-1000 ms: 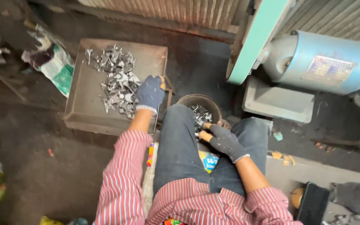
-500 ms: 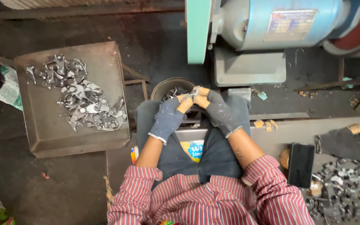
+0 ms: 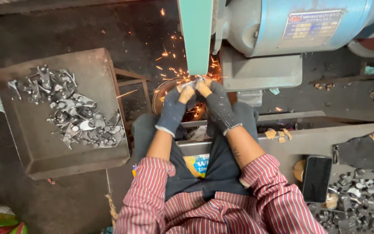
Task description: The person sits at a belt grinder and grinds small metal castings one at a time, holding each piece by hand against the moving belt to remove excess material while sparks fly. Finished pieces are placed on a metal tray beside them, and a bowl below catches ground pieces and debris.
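Observation:
Both hands wear dark fingerless gloves. My left hand (image 3: 176,106) and my right hand (image 3: 216,104) meet at a small metal part (image 3: 194,81), pinched between the fingertips of both. The part touches the lower end of a green sanding belt (image 3: 195,37), and orange sparks (image 3: 169,65) fly to the left. Under the hands stands a round metal bowl (image 3: 160,93), mostly hidden by them. My sleeves are red-and-white striped.
A grey metal tray (image 3: 44,151) at left holds several shiny metal parts (image 3: 72,115). A blue motor housing (image 3: 291,26) sits at top right above a grey base (image 3: 260,71). At right lie a black phone (image 3: 317,178) and a second heap of parts (image 3: 360,195).
My left hand left the tray and joined the right one in front of me. Both hands then moved up to the belt, and sparks now fly.

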`<state>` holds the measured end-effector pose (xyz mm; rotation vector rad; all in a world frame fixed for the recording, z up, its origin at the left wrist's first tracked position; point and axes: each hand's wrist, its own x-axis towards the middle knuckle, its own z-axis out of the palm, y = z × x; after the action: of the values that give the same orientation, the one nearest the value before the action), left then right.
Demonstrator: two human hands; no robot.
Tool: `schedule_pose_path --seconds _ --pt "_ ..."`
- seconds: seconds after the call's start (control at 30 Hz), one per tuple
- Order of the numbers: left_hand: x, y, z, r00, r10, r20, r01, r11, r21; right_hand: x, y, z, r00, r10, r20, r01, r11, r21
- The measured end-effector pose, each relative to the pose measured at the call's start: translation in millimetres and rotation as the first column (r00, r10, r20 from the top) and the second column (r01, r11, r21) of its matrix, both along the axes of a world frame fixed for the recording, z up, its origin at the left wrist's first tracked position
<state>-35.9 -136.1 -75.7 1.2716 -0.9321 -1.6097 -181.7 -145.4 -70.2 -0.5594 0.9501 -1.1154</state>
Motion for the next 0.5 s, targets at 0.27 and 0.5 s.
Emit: schedule_pose_path --seconds 0.27,0.5 --pt "-37.9 -29.6 3.2 0.902 0.081 0.423 0.108 0.908 -0.404 -11.8 -0.7 19.5 0.950 -0.223 -0.220 0.240 0.969 0.053" --pt "-24.0 -23.5 -15.9 0.872 0.321 0.370 -0.148 0.893 -0.426 8.6 -6.7 -9.2 0.856 -0.125 -0.502 0.180 0.982 0.062"
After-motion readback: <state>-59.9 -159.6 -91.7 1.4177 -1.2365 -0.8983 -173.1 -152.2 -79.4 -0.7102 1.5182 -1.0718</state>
